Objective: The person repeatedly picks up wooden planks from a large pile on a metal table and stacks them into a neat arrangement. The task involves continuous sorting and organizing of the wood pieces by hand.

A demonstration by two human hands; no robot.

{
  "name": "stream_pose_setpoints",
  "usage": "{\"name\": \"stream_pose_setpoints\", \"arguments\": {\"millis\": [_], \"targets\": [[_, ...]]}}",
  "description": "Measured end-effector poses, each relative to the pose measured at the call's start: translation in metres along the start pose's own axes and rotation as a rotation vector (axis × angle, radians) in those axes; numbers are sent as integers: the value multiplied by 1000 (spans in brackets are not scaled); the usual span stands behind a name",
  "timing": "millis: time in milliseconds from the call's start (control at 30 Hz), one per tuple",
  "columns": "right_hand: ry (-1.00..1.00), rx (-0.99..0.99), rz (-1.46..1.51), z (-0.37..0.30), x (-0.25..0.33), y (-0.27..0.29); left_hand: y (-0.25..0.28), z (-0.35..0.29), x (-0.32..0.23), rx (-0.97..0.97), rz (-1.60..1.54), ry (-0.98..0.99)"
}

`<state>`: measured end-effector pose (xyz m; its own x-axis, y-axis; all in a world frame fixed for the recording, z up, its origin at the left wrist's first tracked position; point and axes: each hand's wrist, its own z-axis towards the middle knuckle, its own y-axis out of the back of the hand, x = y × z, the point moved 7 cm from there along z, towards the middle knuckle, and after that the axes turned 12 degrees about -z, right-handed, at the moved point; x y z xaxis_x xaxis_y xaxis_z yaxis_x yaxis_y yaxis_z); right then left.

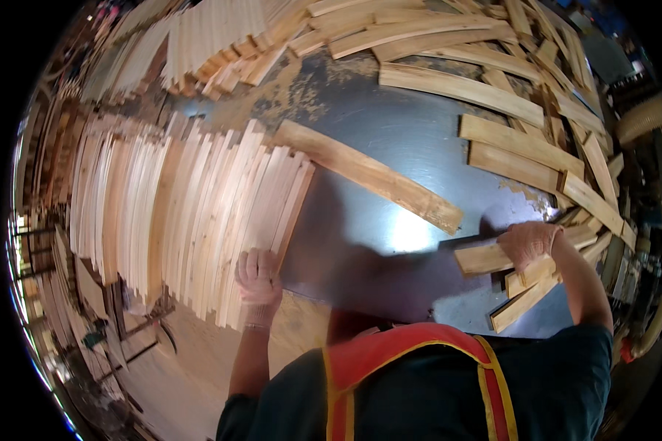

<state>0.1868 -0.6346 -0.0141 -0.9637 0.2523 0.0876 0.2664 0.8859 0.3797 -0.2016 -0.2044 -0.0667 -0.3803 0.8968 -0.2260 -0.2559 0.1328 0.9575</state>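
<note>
My left hand (259, 278), in a pale work glove, is closed over the near end of a wooden board in a row of boards (191, 213) standing tightly side by side on edge. To the right, my gloved right hand (529, 244) has its fingers curled down over a short wooden board (484, 259); its fingertips are partly hidden. Two more boards, one of them a narrow piece (524, 301), lie under and beside that hand. A single loose board (375, 176) rests at a slant between the hands, its far end close to the row.
The dark metal tabletop (353, 250) carries sawdust toward the back. A jumbled heap of boards (522, 140) covers its right and far right side. Another stack of boards (213, 37) stands at the far left. Sawdust-covered floor (198, 375) shows below the table's front edge.
</note>
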Motion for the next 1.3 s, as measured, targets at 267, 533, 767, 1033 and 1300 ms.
{"name": "stream_pose_setpoints", "arguments": {"millis": [267,533,767,1033,1300], "targets": [[-190,-1023,535,87,65,216,11,-2,1,-11,-57,-14],[-461,-937,499,140,91,150,-4,-9,9,-12,-20,-59],[-48,-1126,1591,161,227,98,0,-1,4,139,-114,46],[122,-959,622,157,263,144,-19,4,-24,170,62,-127],[-555,-872,-20,86,-1,65,-15,42,-140,190,-38,-136]]}}
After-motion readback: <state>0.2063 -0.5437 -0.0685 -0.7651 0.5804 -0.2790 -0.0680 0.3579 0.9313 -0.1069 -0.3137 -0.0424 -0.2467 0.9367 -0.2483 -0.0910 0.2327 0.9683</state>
